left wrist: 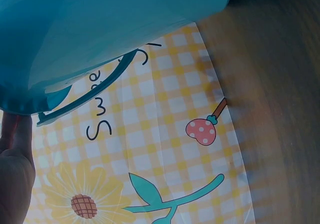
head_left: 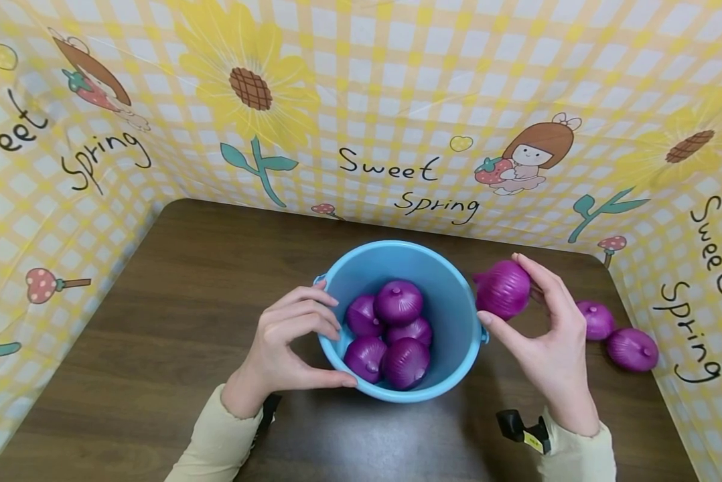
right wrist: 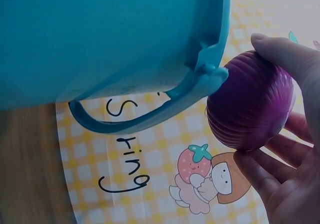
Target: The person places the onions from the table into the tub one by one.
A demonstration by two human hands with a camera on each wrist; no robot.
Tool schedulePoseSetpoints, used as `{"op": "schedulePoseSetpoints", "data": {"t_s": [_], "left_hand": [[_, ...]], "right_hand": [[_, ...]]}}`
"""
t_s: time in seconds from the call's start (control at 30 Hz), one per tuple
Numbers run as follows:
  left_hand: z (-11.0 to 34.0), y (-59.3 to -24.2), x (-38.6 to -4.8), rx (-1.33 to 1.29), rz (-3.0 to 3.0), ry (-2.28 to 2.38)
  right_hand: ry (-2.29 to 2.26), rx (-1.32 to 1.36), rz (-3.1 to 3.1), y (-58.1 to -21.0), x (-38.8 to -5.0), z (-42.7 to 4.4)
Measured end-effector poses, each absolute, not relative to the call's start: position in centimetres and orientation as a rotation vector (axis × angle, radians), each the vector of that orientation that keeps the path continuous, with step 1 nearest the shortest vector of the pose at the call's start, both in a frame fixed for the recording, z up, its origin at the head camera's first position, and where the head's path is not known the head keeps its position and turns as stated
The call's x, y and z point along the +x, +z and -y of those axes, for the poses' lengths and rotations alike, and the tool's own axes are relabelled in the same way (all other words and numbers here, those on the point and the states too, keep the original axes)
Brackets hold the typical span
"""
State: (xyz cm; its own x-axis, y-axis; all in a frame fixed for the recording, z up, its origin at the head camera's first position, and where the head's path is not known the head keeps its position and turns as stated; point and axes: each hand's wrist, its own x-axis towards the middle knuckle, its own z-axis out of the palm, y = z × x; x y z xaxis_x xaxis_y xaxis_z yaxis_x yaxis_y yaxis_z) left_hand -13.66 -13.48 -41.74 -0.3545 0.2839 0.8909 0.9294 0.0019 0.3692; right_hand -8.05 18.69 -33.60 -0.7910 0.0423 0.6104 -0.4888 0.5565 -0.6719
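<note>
A blue bucket (head_left: 397, 395) stands on the table with several purple onions (head_left: 399, 302) inside it. My left hand (head_left: 295, 338) grips the bucket's rim on its left side, fingers over the edge and thumb along the near rim. Beside the right rim, my right hand (head_left: 550, 328) holds a purple onion (head_left: 503, 289) between thumb and fingers. In the right wrist view that onion (right wrist: 252, 102) is close to the bucket's handle joint (right wrist: 212, 77). The left wrist view shows mostly the bucket's outer wall (left wrist: 115, 29) and its hanging handle (left wrist: 100, 89).
Two more purple onions, a nearer one (head_left: 633, 349) and a farther one (head_left: 596, 320), lie on the dark wooden table (head_left: 156, 321) at the right edge. A yellow checked cloth (head_left: 385, 80) walls in the back and both sides.
</note>
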Motion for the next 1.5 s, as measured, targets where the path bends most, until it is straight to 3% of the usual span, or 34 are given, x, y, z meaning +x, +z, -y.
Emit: {"op": "schedulePoseSetpoints", "data": {"t_s": [1.5], "left_hand": [[13.4, -41.8, -13.7, -1.259, 1.676, -1.374]], "right_hand": [[1.317, 0.654, 2.217, -32.8, -8.6, -14.3]]}}
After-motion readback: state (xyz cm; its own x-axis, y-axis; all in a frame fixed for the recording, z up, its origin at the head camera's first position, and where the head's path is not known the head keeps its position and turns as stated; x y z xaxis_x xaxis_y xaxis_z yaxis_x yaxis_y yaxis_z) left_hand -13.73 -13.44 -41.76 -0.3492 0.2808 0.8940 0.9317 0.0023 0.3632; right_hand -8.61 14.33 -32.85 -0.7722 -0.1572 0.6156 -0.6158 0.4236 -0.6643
